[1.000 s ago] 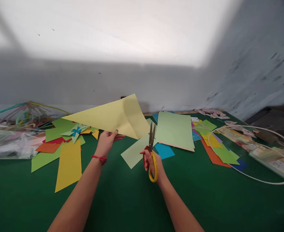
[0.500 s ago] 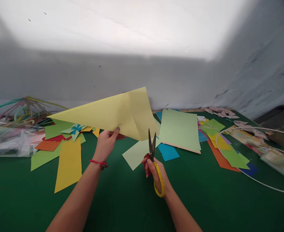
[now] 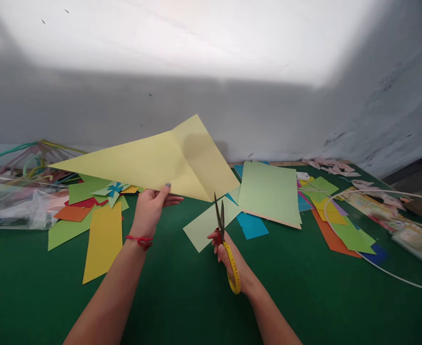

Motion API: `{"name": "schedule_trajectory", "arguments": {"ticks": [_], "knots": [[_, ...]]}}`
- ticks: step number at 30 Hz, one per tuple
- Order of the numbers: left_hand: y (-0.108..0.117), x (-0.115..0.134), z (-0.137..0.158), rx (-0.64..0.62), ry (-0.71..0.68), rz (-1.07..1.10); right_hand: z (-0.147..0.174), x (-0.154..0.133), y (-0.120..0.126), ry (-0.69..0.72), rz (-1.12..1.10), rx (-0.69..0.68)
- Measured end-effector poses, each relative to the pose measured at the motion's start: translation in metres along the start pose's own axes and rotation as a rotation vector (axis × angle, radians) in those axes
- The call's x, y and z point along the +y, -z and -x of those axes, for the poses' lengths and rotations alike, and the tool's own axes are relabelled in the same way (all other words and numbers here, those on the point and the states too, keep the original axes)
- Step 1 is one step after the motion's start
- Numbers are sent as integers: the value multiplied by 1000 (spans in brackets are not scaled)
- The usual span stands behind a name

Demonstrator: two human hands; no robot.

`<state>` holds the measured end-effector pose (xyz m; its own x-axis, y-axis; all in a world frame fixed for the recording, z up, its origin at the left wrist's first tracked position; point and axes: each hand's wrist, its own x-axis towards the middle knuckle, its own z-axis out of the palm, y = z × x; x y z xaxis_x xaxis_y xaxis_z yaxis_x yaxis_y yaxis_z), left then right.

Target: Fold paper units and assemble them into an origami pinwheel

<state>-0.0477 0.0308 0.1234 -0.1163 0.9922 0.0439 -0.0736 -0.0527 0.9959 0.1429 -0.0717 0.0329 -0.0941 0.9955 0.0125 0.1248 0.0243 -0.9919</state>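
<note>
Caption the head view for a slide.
Left hand holds creased yellow paper; right hand holds partly open scissors.

Both forearms (image 3: 106,287) reached forward. The left hand (image 3: 149,208) pinched, thumb (image 3: 164,193) uppermost. The right hand (image 3: 228,254) curled in a grip, lower down.

So the bench (image 3: 182,297) is deep green, and the big sheet (image 3: 142,160) is a plain pale yellow, kinda buttery. Scissors (image 3: 234,275) are two-tone: one yellow handle, one red, dark grey blades. Bracelet (image 3: 144,242) is red. Strip (image 3: 209,224) and stack (image 3: 270,191) are both washed-out green, the stack with a peachy bottom edge. Scrap (image 3: 253,226) next to it is bright blue. Long piece (image 3: 105,239) on the left is golden yellow, pinwheel-looking cutout (image 3: 115,188) is blue and minty. Wall (image 3: 88,110): white fading to grey.
</note>
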Motion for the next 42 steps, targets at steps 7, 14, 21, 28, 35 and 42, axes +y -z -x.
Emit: {"name": "schedule_trajectory", "arguments": {"ticks": [7,14,21,28,35,42], "knots": [[11,10,4,98,-112,-3,3,-12,-6,-3,126,39],[0,11,11,27,-76,-235,3,-11,-2,-43,191,17],[3,14,14,-35,-74,-432,2,-3,0,-75,222,60],[0,19,18,-96,-53,-543,3,-4,-1,-80,206,37],[-9,16,21,-198,-9,-519,4,-6,-1,-63,228,30],[-17,15,24,-222,28,-481,4,-8,-1,-84,185,34]]}}
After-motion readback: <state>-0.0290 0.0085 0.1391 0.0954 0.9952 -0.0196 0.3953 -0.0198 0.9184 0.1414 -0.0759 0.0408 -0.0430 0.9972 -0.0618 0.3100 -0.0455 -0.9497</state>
